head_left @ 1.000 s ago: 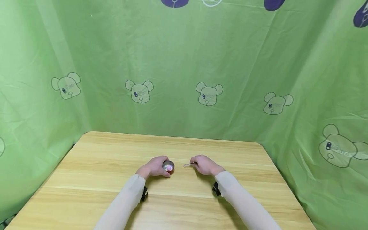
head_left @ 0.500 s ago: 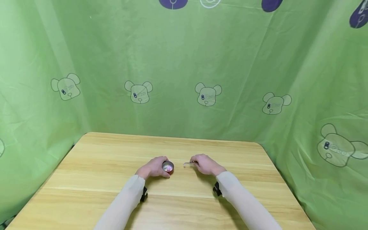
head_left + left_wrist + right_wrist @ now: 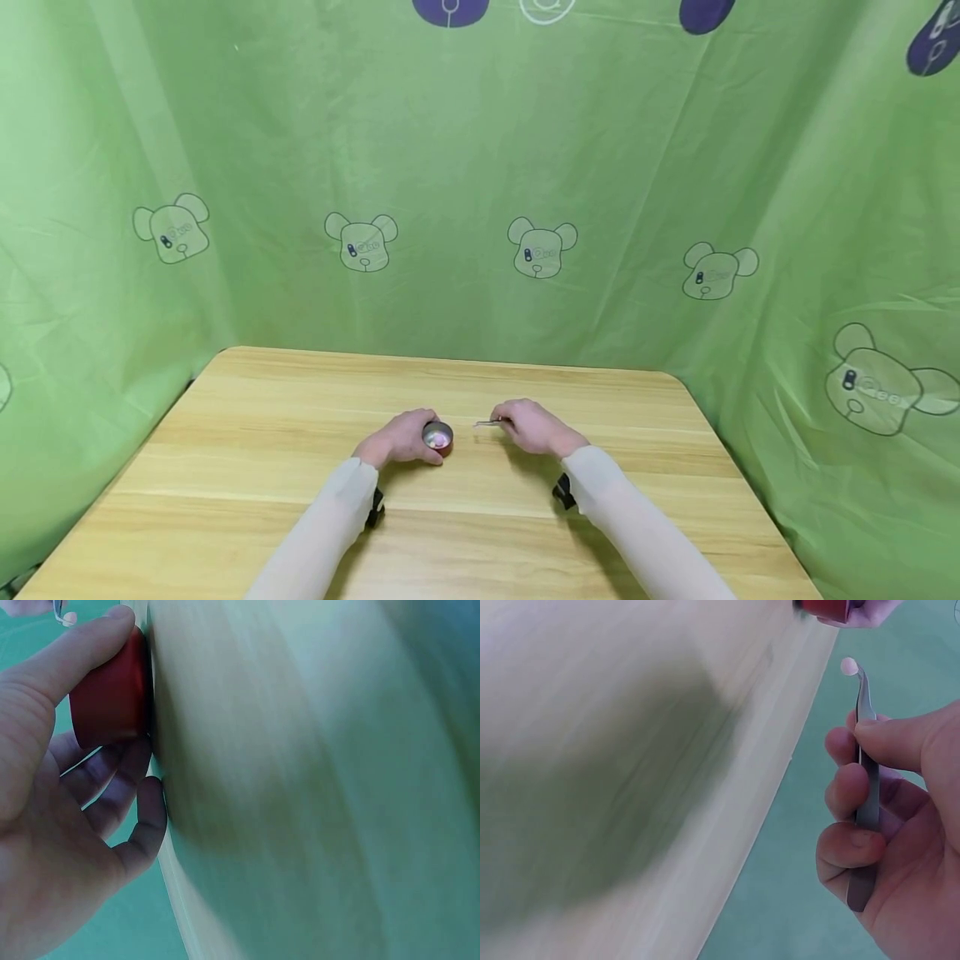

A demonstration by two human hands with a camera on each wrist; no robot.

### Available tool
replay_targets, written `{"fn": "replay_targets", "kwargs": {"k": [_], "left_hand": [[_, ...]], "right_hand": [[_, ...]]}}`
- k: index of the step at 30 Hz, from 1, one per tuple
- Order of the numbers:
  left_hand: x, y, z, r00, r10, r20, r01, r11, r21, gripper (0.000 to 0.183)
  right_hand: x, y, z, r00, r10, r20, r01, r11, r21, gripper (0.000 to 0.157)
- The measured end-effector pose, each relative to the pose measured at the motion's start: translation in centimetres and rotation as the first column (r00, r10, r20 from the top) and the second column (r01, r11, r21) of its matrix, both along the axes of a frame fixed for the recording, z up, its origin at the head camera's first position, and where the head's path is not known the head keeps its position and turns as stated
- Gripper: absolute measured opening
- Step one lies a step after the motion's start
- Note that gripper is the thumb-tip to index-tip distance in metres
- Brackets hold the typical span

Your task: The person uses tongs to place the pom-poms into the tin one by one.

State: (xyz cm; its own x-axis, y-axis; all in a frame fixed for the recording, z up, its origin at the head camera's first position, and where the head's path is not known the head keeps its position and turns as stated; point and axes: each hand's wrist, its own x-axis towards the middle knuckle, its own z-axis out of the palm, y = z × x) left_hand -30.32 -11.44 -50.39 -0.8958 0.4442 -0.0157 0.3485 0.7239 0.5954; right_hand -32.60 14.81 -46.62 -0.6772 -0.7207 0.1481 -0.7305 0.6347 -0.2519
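Note:
My left hand (image 3: 401,436) grips a small round red tin (image 3: 112,697) from its left side, thumb on the near side and fingers round the far side. The tin sits upright on the wooden table, and small pastel-coloured pieces (image 3: 437,439) show inside it. Just to the right, my right hand (image 3: 531,427) holds a pair of metal tweezers (image 3: 868,799) with a bent tip, between the thumb and curled fingers. At the tweezers' tip is a small pale pink, rounded piece (image 3: 849,667). In the head view the tip points left towards the tin, a short gap away.
The light wood table (image 3: 300,392) extends on all sides of the hands. Behind it and at both sides hangs a green curtain (image 3: 450,300) printed with bear heads. Dark wrist straps (image 3: 564,492) show under the sleeves.
My right hand has shifted slightly left and away from me, bringing the tweezers' tip a little nearer the tin. My left hand and the tin stay in place.

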Motion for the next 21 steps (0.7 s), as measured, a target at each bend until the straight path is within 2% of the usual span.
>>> {"fn": "replay_targets", "kwargs": {"k": [21], "left_hand": [[-0.1, 0.0, -0.1, 1.000, 0.005, 0.010, -0.005, 1.000, 0.009, 0.050]], "right_hand": [[0.5, -2.5, 1.1, 0.998, 0.045, -0.034, -0.045, 0.999, 0.001, 0.014]]}}
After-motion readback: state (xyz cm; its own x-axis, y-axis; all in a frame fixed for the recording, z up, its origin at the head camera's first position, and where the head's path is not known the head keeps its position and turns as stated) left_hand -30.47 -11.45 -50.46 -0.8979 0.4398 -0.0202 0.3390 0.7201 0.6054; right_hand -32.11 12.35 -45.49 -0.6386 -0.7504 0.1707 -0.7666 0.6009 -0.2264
